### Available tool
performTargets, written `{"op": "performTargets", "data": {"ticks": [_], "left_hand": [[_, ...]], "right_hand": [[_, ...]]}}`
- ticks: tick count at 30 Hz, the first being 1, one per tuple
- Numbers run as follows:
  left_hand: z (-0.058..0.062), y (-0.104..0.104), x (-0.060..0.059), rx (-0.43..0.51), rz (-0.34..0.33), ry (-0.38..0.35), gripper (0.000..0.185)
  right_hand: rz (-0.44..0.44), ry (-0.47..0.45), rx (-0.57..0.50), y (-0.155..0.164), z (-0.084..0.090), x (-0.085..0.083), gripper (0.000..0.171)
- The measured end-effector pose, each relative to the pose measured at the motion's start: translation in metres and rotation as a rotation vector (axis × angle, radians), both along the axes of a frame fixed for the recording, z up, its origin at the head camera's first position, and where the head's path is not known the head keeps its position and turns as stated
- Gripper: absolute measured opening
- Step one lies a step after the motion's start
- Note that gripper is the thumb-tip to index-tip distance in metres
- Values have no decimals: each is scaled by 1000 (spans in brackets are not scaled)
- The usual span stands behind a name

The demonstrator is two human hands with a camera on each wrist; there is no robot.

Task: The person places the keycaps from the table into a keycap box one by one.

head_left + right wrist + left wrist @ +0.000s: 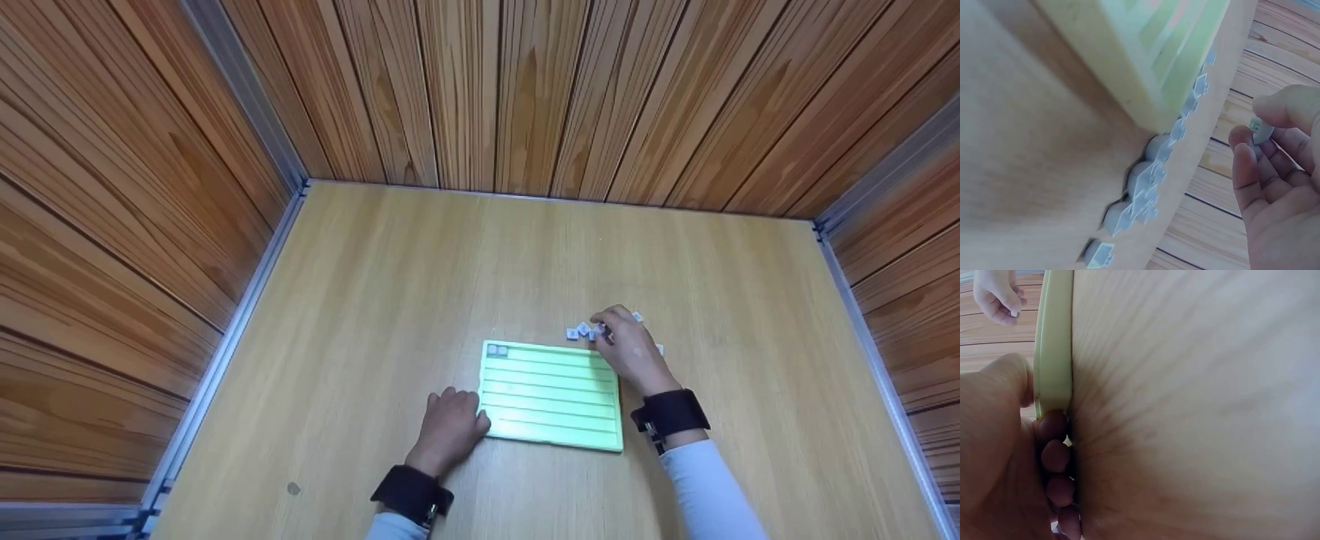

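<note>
- Wooden table [420,270] fills the floor of a wood-panelled booth, with bare surface well beyond both hands and metal rails where it meets the walls.
- Green tray [551,397], ribbed into long rows, lies flat between the two hands; its top row holds small grey tiles at the far-left corner [497,350], and the other rows show nothing in them.
- Left hand [448,429] rests against the tray's left edge: the left wrist view shows its curled fingertips [1055,455] pressed to the rim, thumb above them.
- Right hand [630,349] hovers just past the tray's far-right corner, thumb and forefinger pinching one small grey tile [1260,130], the other fingers loosely curled beneath.
- Loose grey tiles [581,330] lie in a short cluster on the table right beside those fingertips, just beyond the tray's far edge, one more to the right of the hand.
</note>
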State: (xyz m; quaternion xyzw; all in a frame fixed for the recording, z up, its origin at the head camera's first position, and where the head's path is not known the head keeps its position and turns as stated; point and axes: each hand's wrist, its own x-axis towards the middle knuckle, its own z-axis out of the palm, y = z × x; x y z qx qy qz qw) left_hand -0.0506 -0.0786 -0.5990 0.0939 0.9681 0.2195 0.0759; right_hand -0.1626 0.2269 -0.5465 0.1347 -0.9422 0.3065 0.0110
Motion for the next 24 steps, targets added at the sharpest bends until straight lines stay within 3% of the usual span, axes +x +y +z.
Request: {"op": "performTargets", "data": {"ticks": [7,16,24], "left_hand": [[1,0,-1,-3,4,-14,20],[0,0,1,2,0,13,21],[1,1,0,10,6,-24,19]], "right_hand": [[24,-2,10,-11,2,1,22],[107,78,-4,-29,-2,1,12],[136,78,27,-43,-1,1,14]]}}
